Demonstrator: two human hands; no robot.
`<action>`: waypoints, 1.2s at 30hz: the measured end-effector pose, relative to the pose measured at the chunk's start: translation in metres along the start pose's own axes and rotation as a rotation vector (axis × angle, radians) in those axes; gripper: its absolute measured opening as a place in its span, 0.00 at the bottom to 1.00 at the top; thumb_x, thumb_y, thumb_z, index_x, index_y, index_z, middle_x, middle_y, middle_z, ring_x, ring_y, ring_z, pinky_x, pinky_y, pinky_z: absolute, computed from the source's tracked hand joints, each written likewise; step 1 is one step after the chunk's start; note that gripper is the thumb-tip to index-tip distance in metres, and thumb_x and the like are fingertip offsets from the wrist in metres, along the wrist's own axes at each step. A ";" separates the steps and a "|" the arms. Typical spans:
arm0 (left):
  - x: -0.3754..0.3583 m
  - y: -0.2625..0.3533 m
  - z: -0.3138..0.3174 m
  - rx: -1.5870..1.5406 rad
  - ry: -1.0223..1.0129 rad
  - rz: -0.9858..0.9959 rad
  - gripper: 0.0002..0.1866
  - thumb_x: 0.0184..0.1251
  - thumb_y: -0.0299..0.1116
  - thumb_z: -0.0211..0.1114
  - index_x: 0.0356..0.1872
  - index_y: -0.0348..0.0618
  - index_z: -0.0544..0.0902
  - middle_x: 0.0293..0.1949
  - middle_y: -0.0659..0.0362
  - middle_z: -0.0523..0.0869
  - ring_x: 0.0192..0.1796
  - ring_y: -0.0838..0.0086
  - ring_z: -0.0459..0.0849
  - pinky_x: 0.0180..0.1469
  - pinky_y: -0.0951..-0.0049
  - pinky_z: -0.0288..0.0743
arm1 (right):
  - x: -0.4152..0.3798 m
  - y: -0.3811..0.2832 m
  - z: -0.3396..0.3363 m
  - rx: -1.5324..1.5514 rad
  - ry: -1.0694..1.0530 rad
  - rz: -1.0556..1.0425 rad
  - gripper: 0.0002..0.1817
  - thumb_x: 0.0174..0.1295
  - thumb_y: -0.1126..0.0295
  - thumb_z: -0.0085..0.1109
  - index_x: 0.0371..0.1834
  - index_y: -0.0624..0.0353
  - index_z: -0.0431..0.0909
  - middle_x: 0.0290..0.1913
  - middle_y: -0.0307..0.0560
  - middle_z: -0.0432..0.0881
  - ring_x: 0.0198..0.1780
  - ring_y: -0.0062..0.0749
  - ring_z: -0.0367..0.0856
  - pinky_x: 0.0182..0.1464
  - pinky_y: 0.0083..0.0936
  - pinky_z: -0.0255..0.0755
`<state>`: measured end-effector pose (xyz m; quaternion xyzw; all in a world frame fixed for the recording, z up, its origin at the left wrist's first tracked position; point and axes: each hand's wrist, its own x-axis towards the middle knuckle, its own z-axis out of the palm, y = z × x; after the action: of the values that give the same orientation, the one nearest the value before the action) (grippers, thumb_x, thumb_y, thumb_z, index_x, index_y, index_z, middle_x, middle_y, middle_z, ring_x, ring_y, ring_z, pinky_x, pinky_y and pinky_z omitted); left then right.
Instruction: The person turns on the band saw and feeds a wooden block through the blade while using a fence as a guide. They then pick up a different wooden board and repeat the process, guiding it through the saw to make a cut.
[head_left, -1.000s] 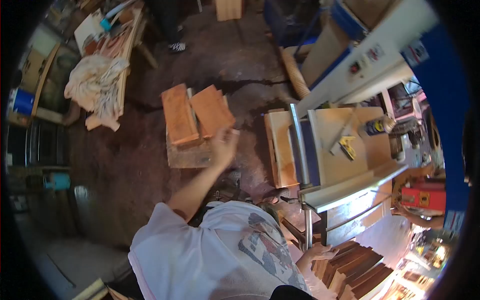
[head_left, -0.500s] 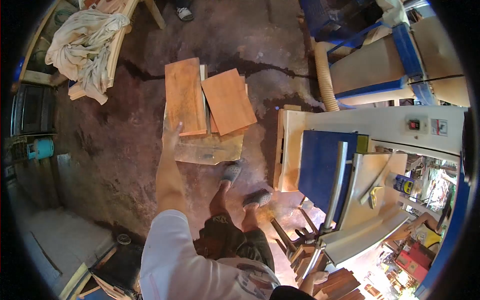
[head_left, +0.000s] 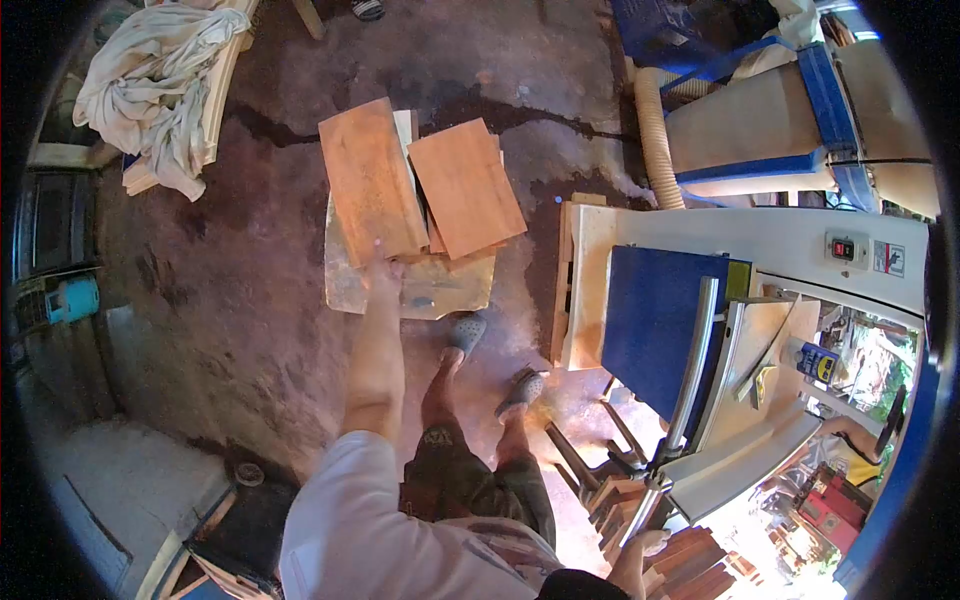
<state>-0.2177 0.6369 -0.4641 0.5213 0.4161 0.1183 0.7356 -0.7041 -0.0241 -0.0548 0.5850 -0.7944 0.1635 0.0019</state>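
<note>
My left hand (head_left: 384,270) is at the near end of a long reddish-brown wooden board (head_left: 370,180), thumb on top and fingers curled at its edge. That board lies slantwise on a stack over a worn, pale base panel (head_left: 345,283) on the floor. Beside it, a second, shorter board (head_left: 467,188) rests at an angle, with more board edges showing under both. Low in the view, my right hand (head_left: 646,543) is by the end of a metal rail (head_left: 690,365), above several brown wood pieces (head_left: 690,568); its fingers are too small and blurred to read.
On the right stands a machine with a blue panel (head_left: 660,325), a spray can (head_left: 815,361) and a try square (head_left: 762,380). A ribbed hose (head_left: 655,140) runs behind it. White cloth (head_left: 160,85) covers a bench at upper left. Another person's arm (head_left: 850,435) shows at far right.
My left hand has shifted from the long board's left corner to the middle of its near end, and the board has turned slightly. The whole view has tilted a little.
</note>
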 end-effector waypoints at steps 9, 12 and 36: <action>-0.032 0.056 0.014 -0.414 0.148 -0.364 0.36 0.67 0.42 0.79 0.74 0.51 0.72 0.66 0.57 0.82 0.69 0.62 0.80 0.64 0.59 0.79 | 0.000 -0.001 -0.005 -0.018 -0.006 0.019 0.40 0.78 0.39 0.42 0.66 0.71 0.80 0.66 0.73 0.80 0.68 0.63 0.78 0.71 0.51 0.68; -0.052 0.092 0.009 -0.441 0.135 -0.238 0.36 0.66 0.40 0.79 0.72 0.48 0.74 0.66 0.57 0.81 0.71 0.63 0.77 0.70 0.56 0.76 | -0.004 -0.003 -0.008 -0.012 -0.019 0.030 0.41 0.78 0.38 0.41 0.66 0.71 0.80 0.66 0.74 0.80 0.68 0.63 0.78 0.71 0.51 0.68; -0.409 0.490 -0.010 0.639 -0.383 0.957 0.29 0.48 0.23 0.80 0.56 0.30 0.84 0.48 0.52 0.90 0.50 0.68 0.88 0.54 0.66 0.81 | -0.002 0.035 0.019 -0.061 0.017 -0.474 0.24 0.78 0.62 0.54 0.64 0.74 0.79 0.56 0.68 0.86 0.53 0.58 0.87 0.59 0.43 0.82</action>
<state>-0.3539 0.6051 0.1582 0.8577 0.0105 0.2091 0.4696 -0.7323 -0.0181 -0.0822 0.7535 -0.6392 0.1396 0.0647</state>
